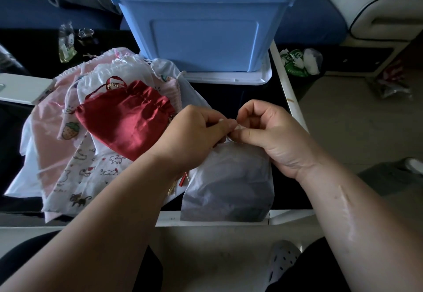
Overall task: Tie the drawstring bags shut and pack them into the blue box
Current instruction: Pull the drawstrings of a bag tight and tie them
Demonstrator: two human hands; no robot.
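Observation:
A thin white drawstring bag with something dark inside lies at the table's near edge. My left hand and my right hand meet above its mouth, and both pinch its white drawstring between thumb and fingers. To the left lies a pile of bags: a red satin bag on top, pink and white ones beneath, and a cat-print bag. The blue box stands open at the back of the table on a white lid.
The dark table has a white rim. A white device sits at the left edge, with small packets behind the pile. Crumpled wrappers lie on the floor to the right. My knees and a spotted slipper show below.

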